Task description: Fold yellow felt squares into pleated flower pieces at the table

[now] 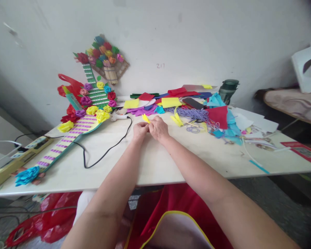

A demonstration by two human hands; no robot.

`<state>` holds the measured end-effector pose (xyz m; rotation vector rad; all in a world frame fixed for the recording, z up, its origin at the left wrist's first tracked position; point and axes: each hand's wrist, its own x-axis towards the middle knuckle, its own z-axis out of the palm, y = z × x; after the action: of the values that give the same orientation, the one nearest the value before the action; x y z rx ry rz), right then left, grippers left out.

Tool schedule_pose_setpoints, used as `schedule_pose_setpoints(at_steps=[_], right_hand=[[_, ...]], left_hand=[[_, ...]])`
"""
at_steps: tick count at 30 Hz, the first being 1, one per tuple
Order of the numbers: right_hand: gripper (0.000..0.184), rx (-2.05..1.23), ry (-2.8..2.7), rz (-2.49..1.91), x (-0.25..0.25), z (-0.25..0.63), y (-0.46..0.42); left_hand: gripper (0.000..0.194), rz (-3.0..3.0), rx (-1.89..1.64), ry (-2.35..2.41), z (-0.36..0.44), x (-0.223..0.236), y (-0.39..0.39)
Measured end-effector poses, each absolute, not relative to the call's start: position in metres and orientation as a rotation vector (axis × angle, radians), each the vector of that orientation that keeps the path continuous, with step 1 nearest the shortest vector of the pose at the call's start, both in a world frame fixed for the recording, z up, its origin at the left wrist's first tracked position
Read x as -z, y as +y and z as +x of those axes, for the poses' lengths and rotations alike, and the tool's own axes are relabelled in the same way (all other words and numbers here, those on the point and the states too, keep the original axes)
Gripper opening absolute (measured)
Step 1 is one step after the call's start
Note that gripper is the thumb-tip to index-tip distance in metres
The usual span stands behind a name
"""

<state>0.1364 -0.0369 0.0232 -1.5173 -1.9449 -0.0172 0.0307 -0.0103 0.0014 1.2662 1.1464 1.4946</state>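
Observation:
Above the middle of the table, my left hand (140, 130) and my right hand (158, 129) meet, fingers closed together around a small yellow strip (145, 118). Its folded tip sticks up past the fingers; the lower part is hidden by them. Whether it is paper or cloth I cannot tell. Just right of my right hand lies another crumpled yellow strip (176, 118). Beyond the hands are a flat yellow sheet (170, 102) and purple sheets (142, 110). A white glue gun (119, 117) with a black cord rests to the left of my left hand.
At left stand striped boards (79, 128) with colourful handmade flowers and a yellow power strip (18, 160). Purple yarn (190, 113), red cloth (217, 116) and a dark green bottle (228, 91) are at the back right. The black cord (106, 152) loops across the table's left side.

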Motion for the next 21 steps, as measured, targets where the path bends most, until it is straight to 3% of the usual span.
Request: schedule_pose_setpoints(at_steps=[12, 21], right_hand=[[0.035, -0.473, -1.658, -1.297, -0.007, 0.145, -0.008], [0.023, -0.752, -1.428, -1.208, 0.001, 0.159, 0.004]], left_hand=[[0.008, 1.273, -1.446, 1.175, 0.028, 0.0, -0.006], [0.02, 1.098, -1.297, 0.839, 0.021, 0.002, -0.006]])
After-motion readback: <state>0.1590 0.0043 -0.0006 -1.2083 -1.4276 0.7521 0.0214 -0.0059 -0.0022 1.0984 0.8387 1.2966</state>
